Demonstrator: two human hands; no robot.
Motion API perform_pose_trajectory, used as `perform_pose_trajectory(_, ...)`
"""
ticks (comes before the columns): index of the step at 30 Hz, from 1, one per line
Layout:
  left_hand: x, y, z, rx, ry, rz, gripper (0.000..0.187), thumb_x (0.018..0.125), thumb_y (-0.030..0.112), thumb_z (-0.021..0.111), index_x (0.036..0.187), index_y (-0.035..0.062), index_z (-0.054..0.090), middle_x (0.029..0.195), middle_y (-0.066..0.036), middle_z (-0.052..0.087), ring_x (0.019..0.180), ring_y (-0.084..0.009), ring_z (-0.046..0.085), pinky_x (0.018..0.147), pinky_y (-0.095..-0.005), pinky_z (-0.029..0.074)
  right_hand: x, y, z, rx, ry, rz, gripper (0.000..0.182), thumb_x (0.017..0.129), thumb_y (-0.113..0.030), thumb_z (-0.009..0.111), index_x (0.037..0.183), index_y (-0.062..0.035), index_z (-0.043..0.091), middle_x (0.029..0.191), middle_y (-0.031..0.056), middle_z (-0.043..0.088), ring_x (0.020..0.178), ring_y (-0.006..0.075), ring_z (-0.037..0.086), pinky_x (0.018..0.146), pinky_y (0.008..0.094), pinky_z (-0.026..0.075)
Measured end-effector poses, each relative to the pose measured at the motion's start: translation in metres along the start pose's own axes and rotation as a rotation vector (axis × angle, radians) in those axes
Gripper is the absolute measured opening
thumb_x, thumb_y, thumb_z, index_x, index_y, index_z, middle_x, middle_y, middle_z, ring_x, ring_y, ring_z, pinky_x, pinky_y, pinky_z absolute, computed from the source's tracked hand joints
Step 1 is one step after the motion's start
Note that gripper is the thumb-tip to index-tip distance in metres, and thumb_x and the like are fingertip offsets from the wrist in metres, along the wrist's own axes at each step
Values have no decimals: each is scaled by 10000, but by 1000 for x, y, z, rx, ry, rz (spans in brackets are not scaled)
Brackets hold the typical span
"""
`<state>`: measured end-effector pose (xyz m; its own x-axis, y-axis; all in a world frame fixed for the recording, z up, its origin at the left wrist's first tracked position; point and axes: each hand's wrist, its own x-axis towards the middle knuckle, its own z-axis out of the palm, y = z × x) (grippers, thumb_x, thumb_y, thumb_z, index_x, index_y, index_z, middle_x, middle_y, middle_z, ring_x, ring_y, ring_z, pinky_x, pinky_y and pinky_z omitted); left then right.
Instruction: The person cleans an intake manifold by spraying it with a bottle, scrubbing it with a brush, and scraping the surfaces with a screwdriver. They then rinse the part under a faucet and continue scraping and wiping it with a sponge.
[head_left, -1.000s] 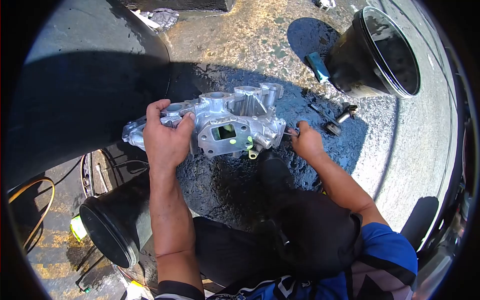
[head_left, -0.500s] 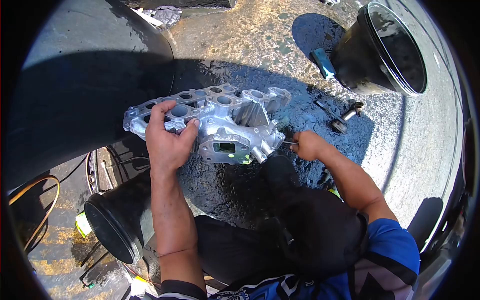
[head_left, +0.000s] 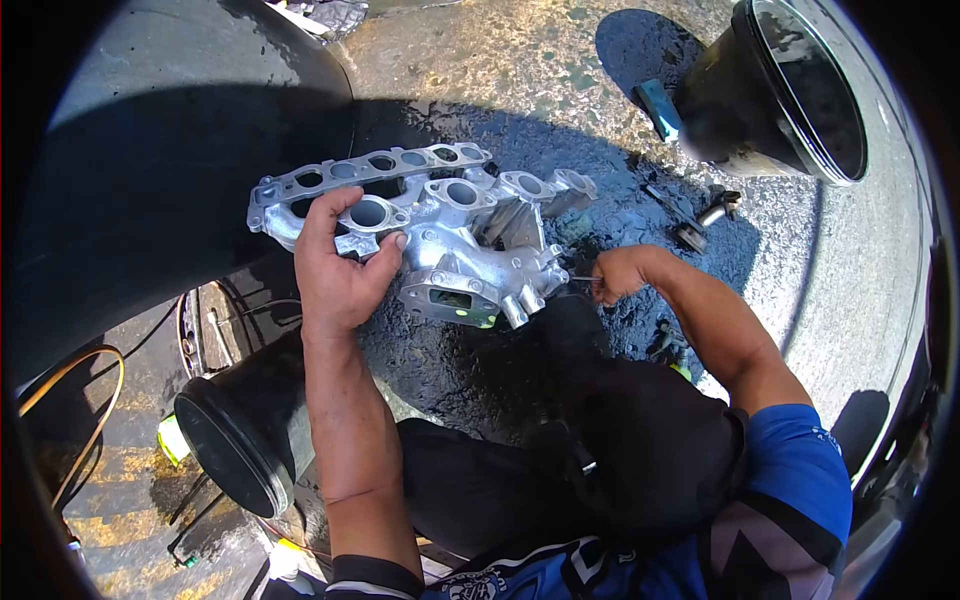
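Observation:
A silvery metal manifold with a row of round ports and a rectangular flange is held up over the dark, wet ground. My left hand grips its left part, thumb and fingers around one round port. At the manifold's right end, my right hand is closed on a thin metal tool. The tool's tip meets the small fittings at that end, though the exact contact is too small to make out.
A black bucket stands at the upper right beside a blue block. Metal parts lie right of my right hand. Another black bucket is at the lower left. A large dark rounded surface fills the upper left.
The manifold has tilted slightly, so its far row of ports shows more. My right hand has shifted a little to the right and up with the tool. The view has moved slightly.

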<state>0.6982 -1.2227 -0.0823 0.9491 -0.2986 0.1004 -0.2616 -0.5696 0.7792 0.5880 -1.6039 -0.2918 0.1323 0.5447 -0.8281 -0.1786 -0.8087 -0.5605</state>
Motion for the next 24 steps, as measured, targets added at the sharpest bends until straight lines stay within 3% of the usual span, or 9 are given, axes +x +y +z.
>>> perform_pose_trajectory(1,0,-1,0,28,12,40,547,760,102,822,1247,24,585,1092,-92,659,1010,-167,619,900,-313,516,-13,-19,-6,-70,14,61,382,758,-243,818,1094,-66,773,1034,111,772,969,249,717,826,398,554)
perform_pose_trajectory(4,3,2,2,-130,-21,-79,541,764,103,818,1246,22,587,1092,-92,659,1003,-166,619,891,-306,516,-14,-61,-7,-15,142,-58,364,762,-246,800,1069,-53,775,1033,127,774,959,266,721,835,402,555)
perform_pose_trajectory(5,6,6,4,-129,33,-79,553,699,107,842,1192,14,611,1034,-111,699,935,-201,670,845,-339,546,-13,-58,-5,-55,156,-73,316,785,-222,748,1041,-38,772,990,158,768,929,307,720,836,413,554)
perform_pose_trajectory(9,3,-1,4,67,78,-6,533,713,78,830,1194,13,608,1017,-97,696,905,-174,664,826,-321,548,-32,-37,12,-67,367,-12,259,821,-203,645,960,-16,758,906,213,734,901,388,701,799,459,551)
perform_pose_trajectory(12,8,2,6,-125,42,-30,552,702,124,847,1188,11,612,1030,-116,699,930,-208,671,846,-336,544,-26,-63,1,-44,334,-41,262,803,-210,643,940,-14,750,898,217,734,906,385,706,796,467,545)
perform_pose_trajectory(16,1,6,4,56,53,54,542,711,95,836,1196,8,612,1020,-100,700,908,-176,665,837,-323,544,-33,-67,4,-46,351,-73,264,799,-211,650,944,-12,747,892,218,733,884,390,707,767,477,543)
perform_pose_trajectory(21,5,13,9,-107,115,-136,551,731,157,848,1196,-7,604,997,-132,707,894,-184,685,817,-321,551,-3,-44,51,75,1048,87,232,861,-216,685,974,-16,658,894,254,714,847,467,688,777,543,550)
perform_pose_trajectory(24,10,33,12,1,139,-278,539,750,169,835,1199,-13,599,970,-138,717,889,-179,693,803,-328,556,-9,-42,53,44,1203,113,249,876,-196,680,1023,1,636,867,265,707,826,477,688,755,552,551)
